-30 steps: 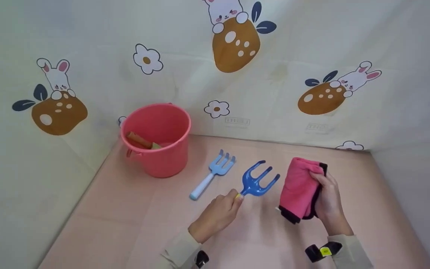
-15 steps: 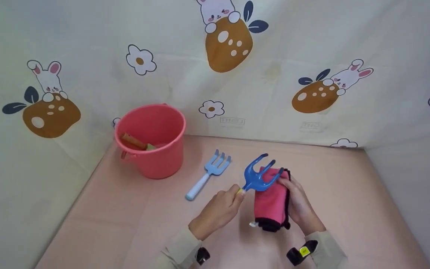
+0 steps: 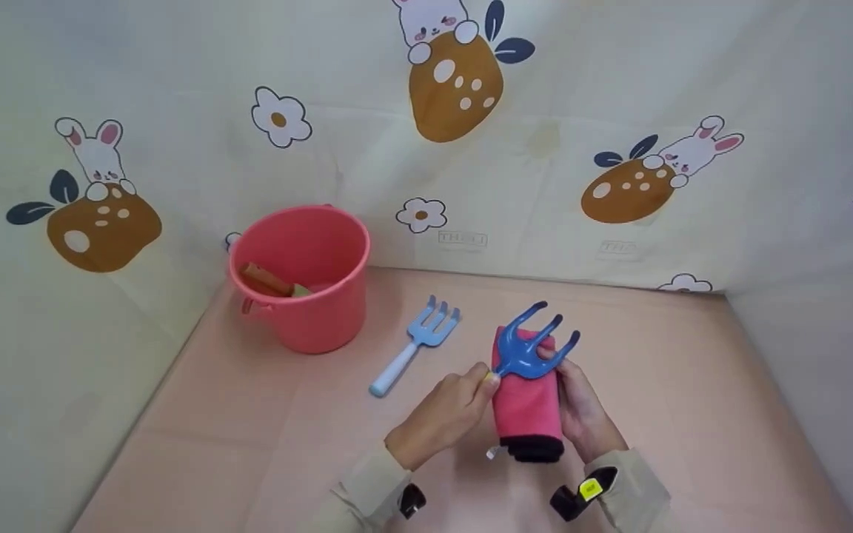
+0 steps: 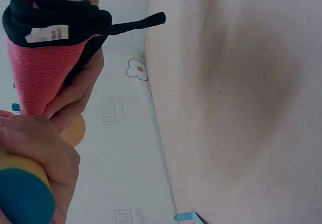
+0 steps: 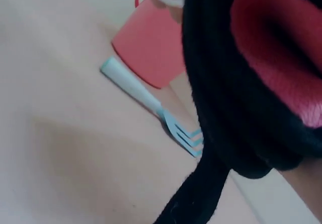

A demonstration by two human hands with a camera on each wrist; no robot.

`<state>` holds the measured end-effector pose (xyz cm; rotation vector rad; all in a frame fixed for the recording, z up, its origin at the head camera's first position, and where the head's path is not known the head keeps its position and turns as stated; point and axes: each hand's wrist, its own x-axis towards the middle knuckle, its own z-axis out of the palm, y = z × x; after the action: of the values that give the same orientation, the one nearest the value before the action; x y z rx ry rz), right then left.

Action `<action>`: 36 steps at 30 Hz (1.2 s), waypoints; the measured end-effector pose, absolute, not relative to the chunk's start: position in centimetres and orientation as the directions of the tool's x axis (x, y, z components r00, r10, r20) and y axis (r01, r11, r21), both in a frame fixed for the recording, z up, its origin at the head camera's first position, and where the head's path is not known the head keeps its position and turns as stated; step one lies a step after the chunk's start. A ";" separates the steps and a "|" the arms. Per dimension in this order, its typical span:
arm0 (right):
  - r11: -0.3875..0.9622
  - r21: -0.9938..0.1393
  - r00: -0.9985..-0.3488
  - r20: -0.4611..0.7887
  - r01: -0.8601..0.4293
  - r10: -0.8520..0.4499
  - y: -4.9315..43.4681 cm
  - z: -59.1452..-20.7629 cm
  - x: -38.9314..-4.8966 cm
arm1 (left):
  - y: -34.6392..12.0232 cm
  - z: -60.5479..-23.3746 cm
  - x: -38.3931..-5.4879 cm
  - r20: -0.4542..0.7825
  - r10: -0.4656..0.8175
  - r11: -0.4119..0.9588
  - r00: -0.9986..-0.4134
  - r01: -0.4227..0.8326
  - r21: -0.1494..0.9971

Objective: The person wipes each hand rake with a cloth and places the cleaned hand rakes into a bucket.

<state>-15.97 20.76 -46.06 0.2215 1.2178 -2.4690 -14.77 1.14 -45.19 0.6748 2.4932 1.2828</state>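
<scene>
My left hand [image 3: 445, 411] grips a dark blue hand fork [image 3: 524, 354] by its handle, the three prongs pointing up and to the right. In the left wrist view the handle [image 4: 25, 196] shows a teal end and a yellow band. My right hand [image 3: 586, 407] holds a folded pink cloth [image 3: 526, 411] with black edging, its fingers round the right side. The fork's head lies in front of the cloth's upper part; whether they touch I cannot tell. A black strap [image 4: 138, 23] and a white label [image 4: 48, 33] hang at the cloth's edge.
A light blue hand fork [image 3: 415, 346] lies on the pinkish table left of my hands. Behind it stands a pink bucket [image 3: 323, 322] with a brown-handled tool [image 3: 267, 280] inside. Patterned sheets [image 3: 367, 148] wall the table at the back and sides.
My right hand has brought the cloth leftward, behind the blue fork's head. My left hand has shifted slightly right with the fork. The light blue fork and the bucket stay put.
</scene>
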 end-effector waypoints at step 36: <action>-0.754 -0.594 -0.953 -0.266 0.280 -0.145 22.8 -43.4 -15.9 | -0.1 -46.0 -14.2 -0.031 0.604 0.470 -0.796 0.325 0.820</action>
<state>-15.94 22.75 -43.40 0.2998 0.9726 -2.7293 -14.25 -0.14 -45.98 0.7881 2.4054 1.2403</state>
